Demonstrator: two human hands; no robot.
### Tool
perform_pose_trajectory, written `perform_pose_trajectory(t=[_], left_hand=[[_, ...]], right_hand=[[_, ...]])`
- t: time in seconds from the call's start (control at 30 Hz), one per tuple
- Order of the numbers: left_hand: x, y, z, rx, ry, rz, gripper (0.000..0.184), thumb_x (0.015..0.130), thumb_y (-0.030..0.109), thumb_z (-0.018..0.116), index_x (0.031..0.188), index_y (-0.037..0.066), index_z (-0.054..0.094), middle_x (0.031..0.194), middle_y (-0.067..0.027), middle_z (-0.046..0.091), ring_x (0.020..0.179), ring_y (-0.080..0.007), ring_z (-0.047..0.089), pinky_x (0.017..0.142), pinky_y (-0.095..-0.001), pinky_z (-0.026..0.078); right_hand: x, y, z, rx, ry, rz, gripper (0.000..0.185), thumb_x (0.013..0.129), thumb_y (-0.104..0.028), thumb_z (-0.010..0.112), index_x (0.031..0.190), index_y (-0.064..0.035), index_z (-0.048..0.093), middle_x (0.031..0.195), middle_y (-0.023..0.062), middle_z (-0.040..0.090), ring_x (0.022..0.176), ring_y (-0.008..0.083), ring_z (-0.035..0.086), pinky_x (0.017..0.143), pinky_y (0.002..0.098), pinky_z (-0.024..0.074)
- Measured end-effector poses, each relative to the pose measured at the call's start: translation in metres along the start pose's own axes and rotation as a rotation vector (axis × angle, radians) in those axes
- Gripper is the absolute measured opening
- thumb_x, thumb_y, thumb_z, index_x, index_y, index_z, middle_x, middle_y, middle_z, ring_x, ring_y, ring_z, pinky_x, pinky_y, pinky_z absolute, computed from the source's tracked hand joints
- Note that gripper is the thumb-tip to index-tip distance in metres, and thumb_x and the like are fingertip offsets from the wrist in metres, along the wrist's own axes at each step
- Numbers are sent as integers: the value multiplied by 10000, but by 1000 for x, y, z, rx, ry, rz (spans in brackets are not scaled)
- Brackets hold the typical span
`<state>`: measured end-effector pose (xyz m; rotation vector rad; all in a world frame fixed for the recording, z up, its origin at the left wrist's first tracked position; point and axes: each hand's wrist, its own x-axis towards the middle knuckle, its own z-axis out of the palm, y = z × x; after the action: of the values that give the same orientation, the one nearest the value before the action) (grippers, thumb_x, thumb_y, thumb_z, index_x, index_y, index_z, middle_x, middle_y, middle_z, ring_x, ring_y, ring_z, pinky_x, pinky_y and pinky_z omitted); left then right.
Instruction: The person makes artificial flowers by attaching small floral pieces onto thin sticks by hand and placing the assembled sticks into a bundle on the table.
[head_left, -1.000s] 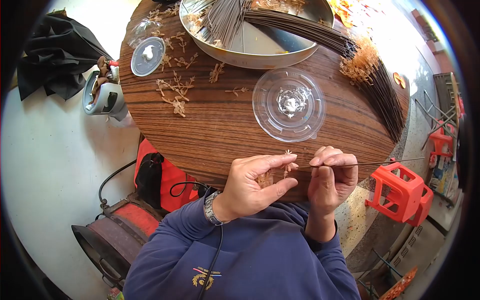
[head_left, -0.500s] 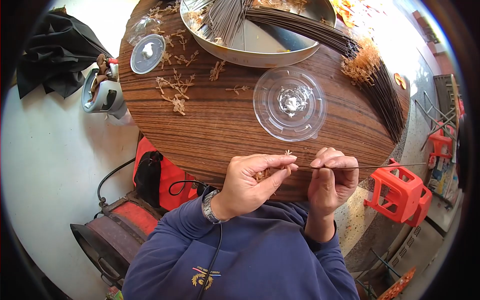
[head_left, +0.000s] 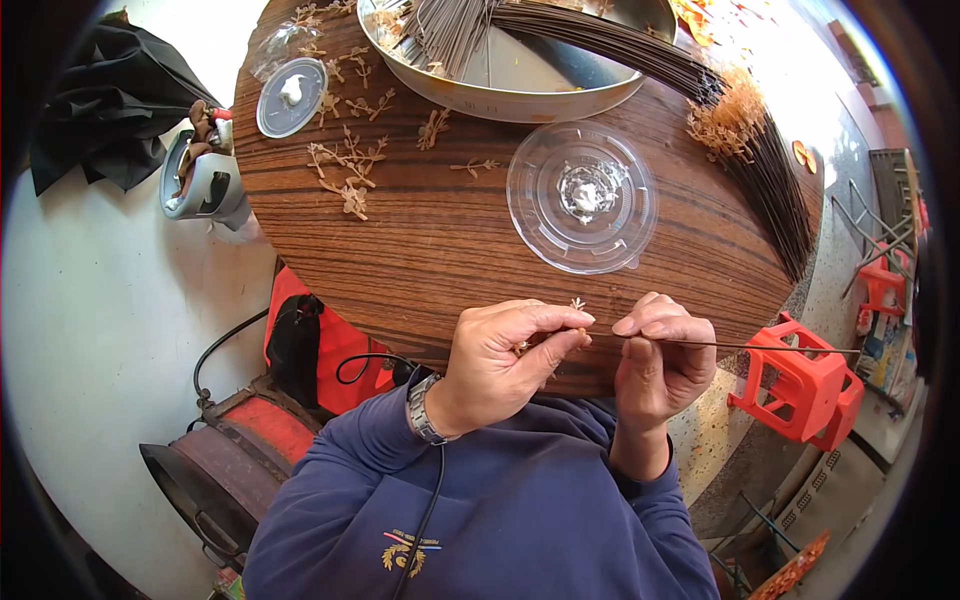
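Note:
My left hand point(head_left: 505, 352) is closed over small tan artificial flower sprigs point(head_left: 578, 304), a bit of which pokes up beyond the fingertips. Most of what lies in that palm is hidden. Between the thumb and fingers of my right hand point(head_left: 662, 355) is pinched a thin dark stem point(head_left: 780, 347), running out to the right past the table's edge. Its near end points at my left fingertips, a small gap apart. Just beyond both hands, a clear plastic lid point(head_left: 535, 235) with a dab of white paste point(head_left: 588, 197) rests on the table.
Loose sprigs point(head_left: 352, 165) and a smaller lid point(head_left: 275, 118) with white paste lie on the wooden table point(head_left: 420, 260). A round metal pan point(head_left: 500, 103) holds bundled stems; another tan-topped bundle point(head_left: 735, 115) lies right. A red stool point(head_left: 800, 385) stands beside the table.
My right hand's stem has drawn slightly away from my left fingertips, its near end now showing in the gap. The stem's far end tilts a little lower. My left hand keeps its grip.

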<state>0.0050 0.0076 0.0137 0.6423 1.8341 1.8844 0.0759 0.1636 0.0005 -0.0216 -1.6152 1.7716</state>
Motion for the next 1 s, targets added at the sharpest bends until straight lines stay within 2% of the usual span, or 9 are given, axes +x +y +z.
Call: perform_pose_trajectory(t=[0.53,0.7,0.77,1.0], left_hand=[[1,0,-1,-9,-20,-4,143,921,2,691,1055,-12,738,893,-101,745,682,-83,692,498,-194,531],[2,-2,2,85,-28,83,132,900,-13,699,1026,-12,737,846,-110,734,730,-134,713,595,-232,549],[2,-1,2,127,-38,87,131,889,-20,704,1016,-10,736,833,-110,728,723,-147,710,603,-242,542],[2,0,4,210,-43,133,125,850,-34,723,972,-4,727,798,-108,710,657,-174,669,573,-271,503]], right_hand=[[1,0,3,-112,-15,-67,194,881,83,668,1022,-18,580,847,123,683,723,175,640,656,272,460],[5,-3,2,-251,-60,-137,162,868,77,688,982,-14,618,826,107,671,671,169,609,619,275,448],[5,-4,-1,-359,-96,-142,159,843,73,715,957,-8,641,802,108,665,646,166,581,590,281,437],[1,-4,-2,-364,-96,-93,161,814,81,735,930,1,658,785,114,673,641,178,585,586,285,439]])
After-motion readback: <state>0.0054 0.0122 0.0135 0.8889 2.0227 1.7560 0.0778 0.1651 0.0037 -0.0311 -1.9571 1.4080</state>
